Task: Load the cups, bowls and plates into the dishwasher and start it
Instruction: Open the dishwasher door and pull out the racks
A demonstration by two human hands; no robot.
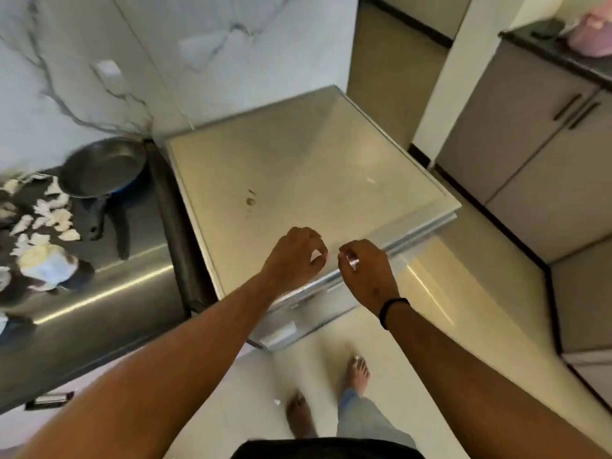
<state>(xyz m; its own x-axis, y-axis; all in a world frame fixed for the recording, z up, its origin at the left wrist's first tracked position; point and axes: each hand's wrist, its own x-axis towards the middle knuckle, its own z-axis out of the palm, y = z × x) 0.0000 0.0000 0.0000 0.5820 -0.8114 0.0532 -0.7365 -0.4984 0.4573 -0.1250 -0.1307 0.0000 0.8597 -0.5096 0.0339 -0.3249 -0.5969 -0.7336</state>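
1. I see one dishwasher (298, 180) in front of me, its door shut.
2. I have two hands over its front edge: my left hand (294, 256) and my right hand (362, 270).
3. I wear one black band (392, 311) on my right wrist.
4. One metal pan (102, 167) sits on the counter (109, 293) to my left.
5. Two dark handles (578, 111) show on the cabinet doors to my right.
6. My two bare feet (357, 372) stand on the floor.
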